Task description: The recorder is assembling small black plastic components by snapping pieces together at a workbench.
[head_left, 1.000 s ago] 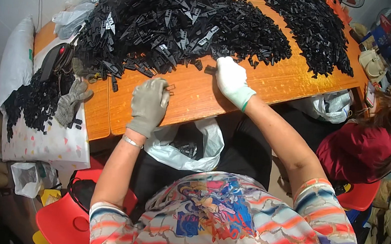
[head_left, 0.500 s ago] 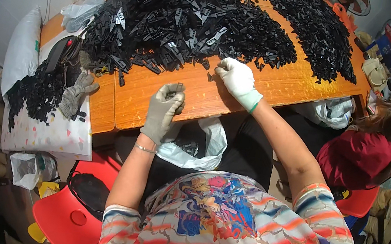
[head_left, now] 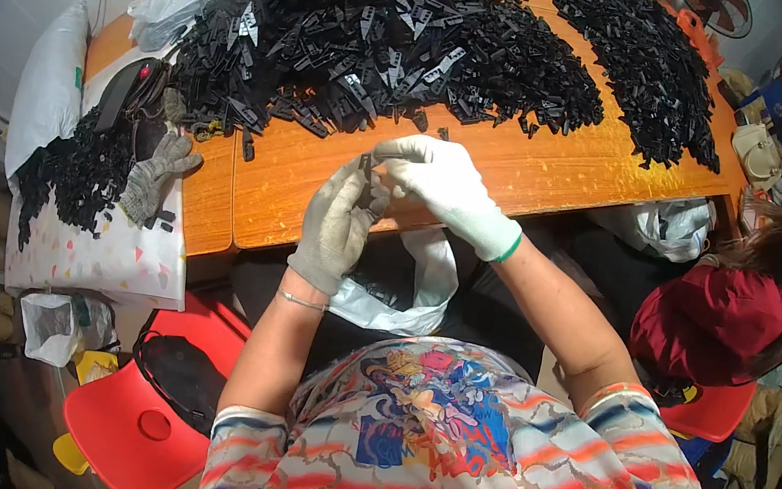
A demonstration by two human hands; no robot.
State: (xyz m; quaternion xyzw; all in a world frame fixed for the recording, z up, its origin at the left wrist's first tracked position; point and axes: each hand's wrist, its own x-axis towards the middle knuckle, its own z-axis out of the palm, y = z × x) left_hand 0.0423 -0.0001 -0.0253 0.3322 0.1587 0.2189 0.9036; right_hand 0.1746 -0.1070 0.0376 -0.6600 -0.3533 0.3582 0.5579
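Note:
My left hand [head_left: 334, 221], in a grey-coated glove, is raised at the table's near edge, its fingers closed around a small black plastic piece [head_left: 368, 170]. My right hand [head_left: 445, 187] wears a white glove with a green cuff. Its thumb and forefinger are pinched together against the left fingertips, at that same piece. The fingers hide most of the part, so its exact shape cannot be made out. Beyond both hands, a large heap of black plastic parts [head_left: 338, 55], some with pointed, blade-like shapes, covers the wooden table [head_left: 282, 193].
Another black heap [head_left: 640, 69] lies to the right. An open white plastic bag [head_left: 432, 276] hangs below the table edge. At left are a loose grey glove [head_left: 157, 174], a smaller black pile [head_left: 82, 183] and a red chair [head_left: 134, 439]. A person in a dark red top [head_left: 713, 323] sits at right.
My right hand has drawn back from the table top towards the left hand, and their fingertips now meet. A small black piece by the right fingertips has left the table.

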